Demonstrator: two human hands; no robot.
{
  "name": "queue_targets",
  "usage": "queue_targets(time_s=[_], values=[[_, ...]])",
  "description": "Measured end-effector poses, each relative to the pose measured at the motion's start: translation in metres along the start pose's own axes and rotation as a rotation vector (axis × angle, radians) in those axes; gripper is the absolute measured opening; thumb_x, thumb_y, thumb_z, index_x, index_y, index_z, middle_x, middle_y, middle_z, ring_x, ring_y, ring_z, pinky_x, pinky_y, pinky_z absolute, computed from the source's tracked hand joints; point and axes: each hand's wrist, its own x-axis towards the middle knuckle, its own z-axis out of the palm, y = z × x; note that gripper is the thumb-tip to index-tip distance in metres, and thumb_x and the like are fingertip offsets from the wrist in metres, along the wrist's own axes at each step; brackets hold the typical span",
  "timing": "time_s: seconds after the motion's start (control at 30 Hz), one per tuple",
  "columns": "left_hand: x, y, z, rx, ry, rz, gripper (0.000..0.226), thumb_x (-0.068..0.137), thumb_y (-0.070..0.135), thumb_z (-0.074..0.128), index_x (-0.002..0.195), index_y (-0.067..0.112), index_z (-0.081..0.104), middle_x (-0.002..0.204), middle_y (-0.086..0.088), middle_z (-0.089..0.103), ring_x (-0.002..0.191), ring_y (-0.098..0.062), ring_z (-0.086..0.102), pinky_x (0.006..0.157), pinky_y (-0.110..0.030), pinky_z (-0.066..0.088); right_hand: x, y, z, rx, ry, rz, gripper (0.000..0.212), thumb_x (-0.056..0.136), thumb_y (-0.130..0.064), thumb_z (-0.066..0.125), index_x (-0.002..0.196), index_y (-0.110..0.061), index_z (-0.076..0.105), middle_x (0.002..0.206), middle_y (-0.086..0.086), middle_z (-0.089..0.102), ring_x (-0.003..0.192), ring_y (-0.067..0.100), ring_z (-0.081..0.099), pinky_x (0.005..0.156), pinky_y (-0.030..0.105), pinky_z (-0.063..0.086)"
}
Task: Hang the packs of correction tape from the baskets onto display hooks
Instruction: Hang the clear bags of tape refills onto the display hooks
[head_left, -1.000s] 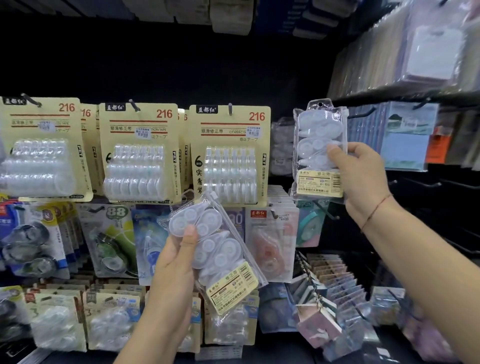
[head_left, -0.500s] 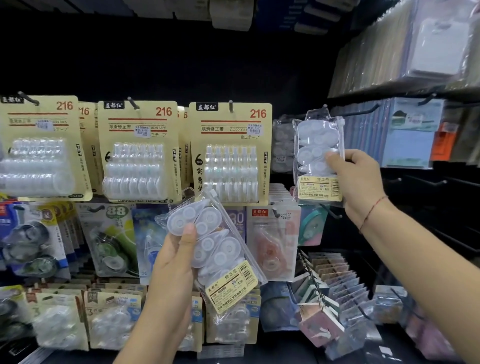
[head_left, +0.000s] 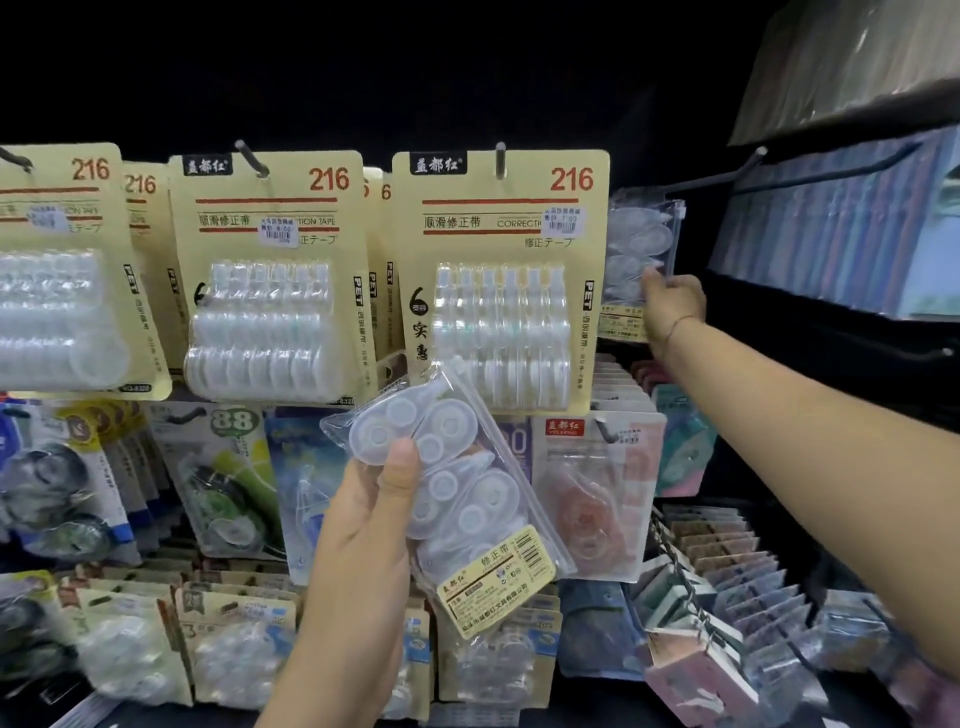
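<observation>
My left hand (head_left: 363, 525) grips a clear zip pack of white correction tapes (head_left: 457, 478), tilted, with a yellow label at its lower end, held in front of the display. My right hand (head_left: 670, 306) reaches far back to the right and pinches a second clear pack of correction tapes (head_left: 641, 244), which hangs deep on the display just right of the yellow cards. A long black display hook (head_left: 717, 174) juts out above that pack; whether the pack sits on a hook is hidden.
Yellow "216" cards of correction tape (head_left: 498, 280) hang in a row on hooks at eye height. More packs hang below them. Notebooks (head_left: 841, 228) fill a shelf at the right, and small card sets (head_left: 727, 587) hang at the lower right.
My right hand has pushed its pack back and deeper toward the display wall. The camera has moved closer to the display. My left hand keeps its pack in place.
</observation>
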Motion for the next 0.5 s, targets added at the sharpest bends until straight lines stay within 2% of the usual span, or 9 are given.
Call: queue_targets(time_s=[0.07,0.13,0.23,0.27,0.33,0.4,0.43,0.5], values=[[0.003,-0.002,0.000,-0.007,-0.007,0.001,0.037,0.085,0.043,0.050,0.119,0.035,0.065,0.112,0.007,0.075,0.102,-0.016,0.072,0.080,-0.032,0.061,0.014,0.000,0.004,-0.010,0.002,0.041,0.042,0.092,-0.038,0.058,0.117,-0.004,0.055,0.107,0.005,0.056,0.094,0.020,0.055,0.079,0.026,0.043],[0.003,-0.003,0.000,-0.001,-0.016,0.000,0.037,0.087,0.042,0.050,0.120,0.035,0.064,0.114,0.007,0.074,0.104,-0.016,0.072,0.084,-0.035,0.059,0.021,-0.003,0.007,-0.036,-0.005,0.113,0.057,0.090,-0.041,0.062,0.129,-0.003,0.046,0.121,0.011,0.058,0.106,0.026,0.059,0.089,0.034,0.050],[0.002,-0.004,0.003,-0.003,-0.028,0.002,0.036,0.088,0.040,0.049,0.120,0.030,0.063,0.113,0.006,0.074,0.103,-0.016,0.072,0.078,-0.028,0.060,0.023,-0.007,0.007,-0.129,-0.021,0.176,0.074,0.088,-0.037,0.064,0.143,-0.006,0.026,0.140,0.016,0.046,0.121,0.033,0.054,0.087,0.042,0.053],[0.000,-0.004,0.004,-0.007,-0.035,0.005,0.036,0.088,0.038,0.049,0.120,0.029,0.063,0.113,0.005,0.075,0.102,-0.016,0.072,0.076,-0.025,0.060,0.017,-0.009,0.005,-0.194,-0.025,0.149,0.077,0.088,-0.034,0.064,0.145,-0.007,0.022,0.144,0.017,0.039,0.125,0.034,0.049,0.091,0.044,0.052],[-0.004,-0.003,0.006,-0.013,-0.038,0.016,0.034,0.088,0.036,0.050,0.119,0.029,0.064,0.112,0.006,0.075,0.101,-0.014,0.072,0.073,-0.021,0.058,-0.006,-0.015,-0.004,-0.321,-0.040,0.006,0.079,0.089,-0.031,0.063,0.149,-0.008,0.017,0.150,0.016,0.025,0.132,0.034,0.040,0.105,0.042,0.043],[-0.009,0.001,0.008,-0.003,-0.054,0.027,0.036,0.089,0.037,0.049,0.121,0.030,0.063,0.115,0.007,0.074,0.103,-0.012,0.071,0.076,-0.020,0.057,-0.047,-0.027,-0.023,-0.327,-0.074,-0.202,0.072,0.092,-0.029,0.061,0.149,-0.008,0.021,0.151,0.014,0.022,0.135,0.028,0.036,0.113,0.034,0.033],[-0.011,0.003,0.008,0.002,-0.066,0.033,0.037,0.089,0.037,0.049,0.122,0.030,0.062,0.116,0.008,0.073,0.105,-0.012,0.071,0.077,-0.020,0.057,-0.073,-0.033,-0.036,-0.289,-0.093,-0.298,0.066,0.093,-0.029,0.060,0.146,-0.010,0.027,0.148,0.011,0.026,0.133,0.023,0.037,0.114,0.031,0.030],[-0.017,0.006,0.009,0.006,-0.082,0.042,0.038,0.088,0.036,0.049,0.122,0.029,0.062,0.114,0.009,0.074,0.104,-0.010,0.071,0.075,-0.018,0.057,-0.131,-0.043,-0.065,-0.169,-0.139,-0.438,0.046,0.094,-0.029,0.060,0.134,-0.016,0.042,0.136,0.003,0.041,0.120,0.009,0.045,0.105,0.020,0.036]])
